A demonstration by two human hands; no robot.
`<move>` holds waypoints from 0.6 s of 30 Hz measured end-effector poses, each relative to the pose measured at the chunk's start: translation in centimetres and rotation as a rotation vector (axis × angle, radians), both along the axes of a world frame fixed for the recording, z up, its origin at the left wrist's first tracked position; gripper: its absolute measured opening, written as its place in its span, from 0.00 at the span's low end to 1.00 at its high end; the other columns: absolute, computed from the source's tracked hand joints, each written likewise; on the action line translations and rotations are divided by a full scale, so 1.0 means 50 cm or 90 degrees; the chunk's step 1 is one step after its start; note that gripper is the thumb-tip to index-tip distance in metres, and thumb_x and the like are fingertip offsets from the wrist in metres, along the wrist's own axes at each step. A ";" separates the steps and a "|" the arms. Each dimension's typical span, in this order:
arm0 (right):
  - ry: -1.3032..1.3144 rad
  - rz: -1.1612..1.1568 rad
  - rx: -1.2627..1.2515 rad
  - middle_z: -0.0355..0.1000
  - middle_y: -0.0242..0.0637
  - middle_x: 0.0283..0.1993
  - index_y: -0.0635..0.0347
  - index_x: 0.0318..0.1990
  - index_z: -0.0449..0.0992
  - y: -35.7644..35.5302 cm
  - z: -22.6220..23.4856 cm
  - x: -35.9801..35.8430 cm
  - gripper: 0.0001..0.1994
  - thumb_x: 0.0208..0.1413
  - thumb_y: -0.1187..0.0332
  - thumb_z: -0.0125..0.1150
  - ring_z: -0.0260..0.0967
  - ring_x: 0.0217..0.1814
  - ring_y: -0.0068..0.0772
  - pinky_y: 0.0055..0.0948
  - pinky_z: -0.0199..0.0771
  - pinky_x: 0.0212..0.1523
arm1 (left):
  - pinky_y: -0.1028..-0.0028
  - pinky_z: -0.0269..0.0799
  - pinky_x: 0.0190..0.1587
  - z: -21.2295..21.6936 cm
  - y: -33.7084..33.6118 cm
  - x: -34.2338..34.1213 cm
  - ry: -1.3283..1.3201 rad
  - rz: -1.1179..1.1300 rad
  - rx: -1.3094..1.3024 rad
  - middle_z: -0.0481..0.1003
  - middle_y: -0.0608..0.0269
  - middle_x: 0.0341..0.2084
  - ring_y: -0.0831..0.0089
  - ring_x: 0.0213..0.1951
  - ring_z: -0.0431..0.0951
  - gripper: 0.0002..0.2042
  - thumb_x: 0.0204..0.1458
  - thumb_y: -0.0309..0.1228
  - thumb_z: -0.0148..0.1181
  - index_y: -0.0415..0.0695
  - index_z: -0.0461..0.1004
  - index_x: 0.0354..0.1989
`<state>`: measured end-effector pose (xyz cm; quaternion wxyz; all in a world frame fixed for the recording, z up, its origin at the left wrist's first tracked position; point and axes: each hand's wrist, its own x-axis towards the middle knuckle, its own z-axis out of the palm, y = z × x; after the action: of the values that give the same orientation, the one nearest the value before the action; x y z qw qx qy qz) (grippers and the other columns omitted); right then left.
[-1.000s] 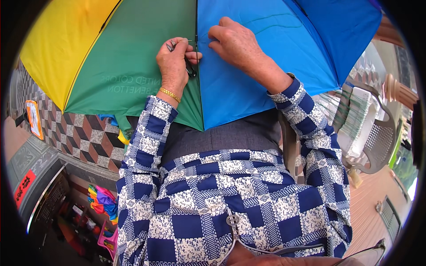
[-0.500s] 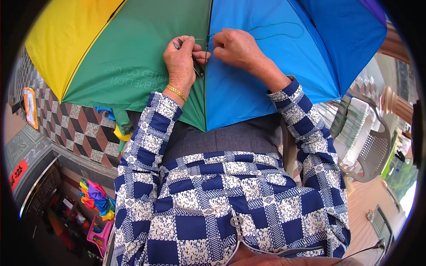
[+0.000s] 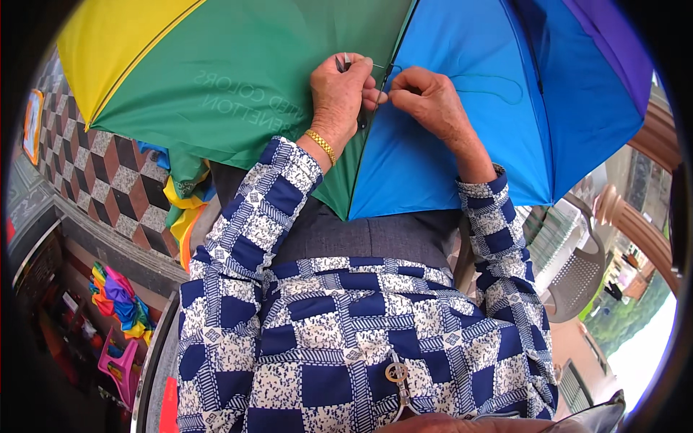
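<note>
A multicoloured umbrella canopy point(image 3: 238, 65) is spread over my lap, its inner side up, with a thin dark rib point(image 3: 404, 30) along the green and blue seam. My left hand point(image 3: 336, 101) is closed over the green panel. Its thumb and forefinger pinch a thin needle point(image 3: 378, 66) pointing at the rib, while dark thread snips point(image 3: 362, 119) stay tucked in the palm. Just right of the rib, my right hand point(image 3: 437, 108) is closed in a pinch; what its fingertips hold is too small to make out. A loop of dark green thread point(image 3: 498, 78) lies on the blue panel.
At lower left, a bundle of rainbow fabric point(image 3: 119, 299) sits above a pink plastic stool point(image 3: 119, 368). More coloured cloth point(image 3: 186, 187) hangs beside my left forearm. A perforated plastic chair point(image 3: 577, 281) stands at right, near turned wooden rails point(image 3: 642, 224).
In the picture, both hands and the seam have shifted right as the view turned. My right hand has lowered slightly and its pinching fingertips now face the rib. The left keeps its needle and snips.
</note>
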<state>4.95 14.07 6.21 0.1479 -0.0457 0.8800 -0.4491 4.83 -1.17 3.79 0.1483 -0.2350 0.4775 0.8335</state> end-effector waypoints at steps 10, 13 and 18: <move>-0.035 -0.004 0.002 0.65 0.23 0.21 0.62 0.25 0.72 0.000 0.009 0.002 0.03 0.43 0.73 0.57 0.57 0.24 0.12 0.17 0.59 0.24 | 0.79 0.67 0.15 0.004 0.005 0.002 -0.021 0.016 -0.005 0.68 0.63 0.17 0.71 0.15 0.74 0.07 0.50 0.28 0.56 0.38 0.68 0.28; -0.043 -0.007 0.006 0.65 0.28 0.21 0.64 0.25 0.72 -0.001 0.009 0.000 0.03 0.41 0.74 0.57 0.59 0.24 0.16 0.21 0.61 0.24 | 0.79 0.67 0.15 0.003 0.006 0.000 -0.033 0.003 -0.031 0.68 0.63 0.16 0.72 0.15 0.74 0.07 0.50 0.28 0.57 0.38 0.68 0.28; -0.044 -0.015 0.000 0.65 0.28 0.19 0.64 0.23 0.72 -0.007 0.007 0.000 0.04 0.41 0.72 0.56 0.59 0.22 0.17 0.21 0.61 0.23 | 0.79 0.67 0.15 -0.001 0.006 0.003 -0.040 0.005 -0.025 0.68 0.63 0.16 0.72 0.15 0.73 0.07 0.50 0.28 0.57 0.38 0.68 0.27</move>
<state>4.97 13.72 6.56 0.1727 -0.0197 0.8747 -0.4523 4.96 -0.85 3.75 0.1554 -0.2659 0.4879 0.8168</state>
